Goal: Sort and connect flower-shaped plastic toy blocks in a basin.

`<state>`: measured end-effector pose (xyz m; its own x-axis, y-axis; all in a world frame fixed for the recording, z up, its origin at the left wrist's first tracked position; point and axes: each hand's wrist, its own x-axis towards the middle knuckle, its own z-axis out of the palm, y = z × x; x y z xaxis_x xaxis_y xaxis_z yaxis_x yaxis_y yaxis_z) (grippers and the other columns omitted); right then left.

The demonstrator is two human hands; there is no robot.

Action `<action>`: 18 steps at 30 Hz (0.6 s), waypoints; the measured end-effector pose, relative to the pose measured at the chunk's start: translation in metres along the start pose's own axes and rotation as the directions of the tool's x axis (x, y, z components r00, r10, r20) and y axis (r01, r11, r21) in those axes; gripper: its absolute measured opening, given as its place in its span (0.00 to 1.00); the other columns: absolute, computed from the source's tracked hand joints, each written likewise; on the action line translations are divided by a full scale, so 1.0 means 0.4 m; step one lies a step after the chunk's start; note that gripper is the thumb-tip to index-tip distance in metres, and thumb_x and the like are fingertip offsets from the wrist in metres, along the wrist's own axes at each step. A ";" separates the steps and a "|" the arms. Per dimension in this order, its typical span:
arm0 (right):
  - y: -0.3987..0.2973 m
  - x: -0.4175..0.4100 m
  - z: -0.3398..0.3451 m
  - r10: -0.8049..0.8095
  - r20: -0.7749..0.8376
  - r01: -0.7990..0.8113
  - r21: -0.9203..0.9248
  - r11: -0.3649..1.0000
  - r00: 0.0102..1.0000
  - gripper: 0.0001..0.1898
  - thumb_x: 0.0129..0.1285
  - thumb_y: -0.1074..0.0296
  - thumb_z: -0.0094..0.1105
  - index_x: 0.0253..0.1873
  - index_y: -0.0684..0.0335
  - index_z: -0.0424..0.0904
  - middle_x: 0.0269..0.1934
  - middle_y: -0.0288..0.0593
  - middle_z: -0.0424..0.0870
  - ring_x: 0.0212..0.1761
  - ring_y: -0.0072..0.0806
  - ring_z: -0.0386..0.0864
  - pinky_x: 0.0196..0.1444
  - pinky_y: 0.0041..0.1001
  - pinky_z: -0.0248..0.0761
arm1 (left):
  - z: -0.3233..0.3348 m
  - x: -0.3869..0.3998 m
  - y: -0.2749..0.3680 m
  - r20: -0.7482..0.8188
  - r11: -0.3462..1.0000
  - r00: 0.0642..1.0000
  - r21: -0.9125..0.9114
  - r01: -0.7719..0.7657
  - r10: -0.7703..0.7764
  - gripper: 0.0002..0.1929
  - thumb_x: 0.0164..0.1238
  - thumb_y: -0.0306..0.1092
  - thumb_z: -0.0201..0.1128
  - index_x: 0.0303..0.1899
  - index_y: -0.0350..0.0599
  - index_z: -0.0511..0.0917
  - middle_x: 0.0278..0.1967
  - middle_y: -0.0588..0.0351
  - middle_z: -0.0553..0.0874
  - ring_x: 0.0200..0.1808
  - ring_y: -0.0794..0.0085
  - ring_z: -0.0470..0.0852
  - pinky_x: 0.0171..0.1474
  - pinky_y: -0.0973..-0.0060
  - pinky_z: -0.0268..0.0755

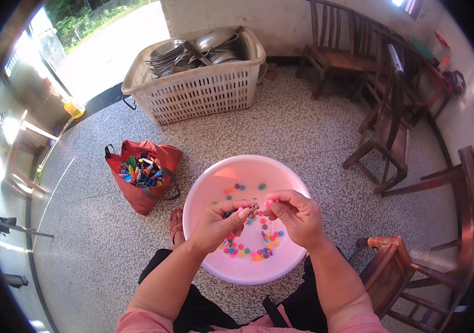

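Over a pink plastic basin [253, 272] both hands are raised close together. Between the thumb and fingers of my left hand [226, 220] is a brown flower-shaped bead piece [254, 208], with a bit of pink beside it. My right hand [299, 216] pinches a pink flower-shaped bead piece [269, 203], a small gap away from the brown one. Small flower-shaped pieces [257, 254] in many colours lie scattered over the basin's bottom. My hands hide part of them.
A red bag [137, 200] full of toy building bricks stands left of the basin. Beyond it, a white plastic crate [203, 95] holds metal pans and lids. Wooden chairs [386, 137] line the right side. A yellow container [73, 108] stands by the doorway.
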<state>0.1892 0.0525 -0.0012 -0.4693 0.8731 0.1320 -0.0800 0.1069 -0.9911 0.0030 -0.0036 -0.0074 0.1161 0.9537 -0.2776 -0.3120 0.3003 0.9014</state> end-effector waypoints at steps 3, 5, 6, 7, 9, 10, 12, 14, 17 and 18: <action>-0.009 0.000 0.013 -0.088 0.023 0.090 -0.119 0.989 0.996 0.08 0.63 0.74 0.56 0.45 0.69 0.77 0.33 0.42 0.82 0.34 0.23 0.81 0.37 0.21 0.76 | 0.000 0.002 0.000 0.014 0.998 0.999 0.059 -0.037 0.036 0.14 0.66 0.37 0.59 0.49 0.41 0.78 0.26 0.65 0.77 0.22 0.87 0.71 0.23 0.88 0.63; -0.014 0.000 0.022 -0.153 0.043 0.158 -0.192 0.969 0.987 0.08 0.62 0.74 0.57 0.44 0.69 0.77 0.33 0.43 0.82 0.34 0.23 0.81 0.36 0.20 0.76 | 0.000 0.000 0.000 0.006 0.997 1.000 0.077 -0.019 0.018 0.15 0.66 0.37 0.59 0.50 0.41 0.78 0.26 0.65 0.77 0.22 0.87 0.70 0.23 0.88 0.63; -0.014 0.001 0.023 -0.212 0.037 0.214 -0.272 0.938 0.976 0.09 0.61 0.73 0.58 0.45 0.68 0.77 0.33 0.43 0.82 0.33 0.24 0.81 0.35 0.21 0.75 | 0.000 0.001 -0.001 0.001 0.996 1.000 0.093 -0.001 0.001 0.15 0.67 0.37 0.58 0.50 0.41 0.78 0.26 0.65 0.77 0.22 0.87 0.70 0.23 0.89 0.62; -0.014 0.002 0.023 -0.272 0.036 0.267 -0.350 0.898 0.962 0.09 0.60 0.73 0.60 0.45 0.67 0.78 0.33 0.44 0.83 0.32 0.24 0.81 0.34 0.22 0.75 | 0.004 0.000 0.002 0.001 0.996 1.000 0.093 0.000 0.000 0.15 0.67 0.37 0.58 0.50 0.41 0.78 0.26 0.65 0.77 0.22 0.87 0.70 0.23 0.89 0.62; -0.010 0.002 0.024 -0.286 0.037 0.279 -0.360 0.890 0.958 0.09 0.59 0.73 0.60 0.45 0.67 0.78 0.33 0.45 0.83 0.32 0.26 0.81 0.33 0.22 0.75 | 0.013 -0.001 0.012 -0.030 0.996 1.000 0.094 0.002 0.001 0.13 0.66 0.37 0.59 0.44 0.38 0.79 0.21 0.64 0.75 0.19 0.85 0.69 0.20 0.87 0.60; -0.007 0.001 0.025 -0.300 0.039 0.292 -0.371 0.882 0.953 0.09 0.59 0.74 0.60 0.44 0.67 0.78 0.32 0.45 0.83 0.32 0.27 0.82 0.33 0.23 0.75 | 0.011 0.000 0.009 -0.029 0.996 1.000 0.094 0.002 0.001 0.13 0.66 0.37 0.59 0.44 0.38 0.79 0.21 0.64 0.75 0.19 0.85 0.69 0.20 0.87 0.60; -0.004 0.000 0.028 -0.285 0.028 0.276 -0.364 0.890 0.958 0.09 0.59 0.74 0.60 0.44 0.67 0.78 0.32 0.45 0.83 0.32 0.28 0.82 0.33 0.23 0.75 | 0.007 0.004 -0.002 -0.040 0.991 0.999 0.132 -0.002 0.007 0.12 0.66 0.37 0.59 0.43 0.38 0.79 0.20 0.64 0.75 0.19 0.86 0.69 0.20 0.87 0.60; 0.001 -0.002 0.031 -0.271 0.018 0.260 -0.357 0.897 0.962 0.09 0.58 0.74 0.61 0.44 0.67 0.78 0.32 0.46 0.83 0.32 0.28 0.82 0.34 0.23 0.75 | 0.006 0.006 -0.009 -0.048 0.989 0.999 0.147 -0.017 0.024 0.12 0.66 0.37 0.59 0.43 0.38 0.79 0.20 0.65 0.75 0.19 0.86 0.69 0.20 0.87 0.61; 0.012 -0.001 0.036 -0.303 0.042 0.297 -0.364 0.883 0.952 0.10 0.57 0.75 0.61 0.44 0.67 0.78 0.32 0.46 0.83 0.32 0.30 0.82 0.34 0.24 0.76 | 0.005 0.005 -0.010 -0.058 0.985 0.997 0.171 -0.038 0.049 0.12 0.66 0.37 0.60 0.43 0.38 0.80 0.20 0.65 0.75 0.19 0.86 0.69 0.21 0.88 0.61; 0.012 0.000 0.037 -0.296 0.041 0.291 -0.357 0.888 0.954 0.10 0.57 0.75 0.61 0.44 0.67 0.78 0.32 0.47 0.83 0.32 0.30 0.83 0.34 0.24 0.76 | 0.004 0.006 -0.010 -0.058 0.983 0.997 0.179 -0.047 0.058 0.12 0.65 0.37 0.60 0.43 0.37 0.80 0.20 0.65 0.75 0.19 0.87 0.69 0.21 0.88 0.61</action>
<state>0.1757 0.0460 -0.0057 -0.4607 0.7820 0.4198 0.1065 0.5183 -0.8486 0.0060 -0.0027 -0.0110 0.0433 0.9689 -0.2434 -0.1434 0.2472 0.9583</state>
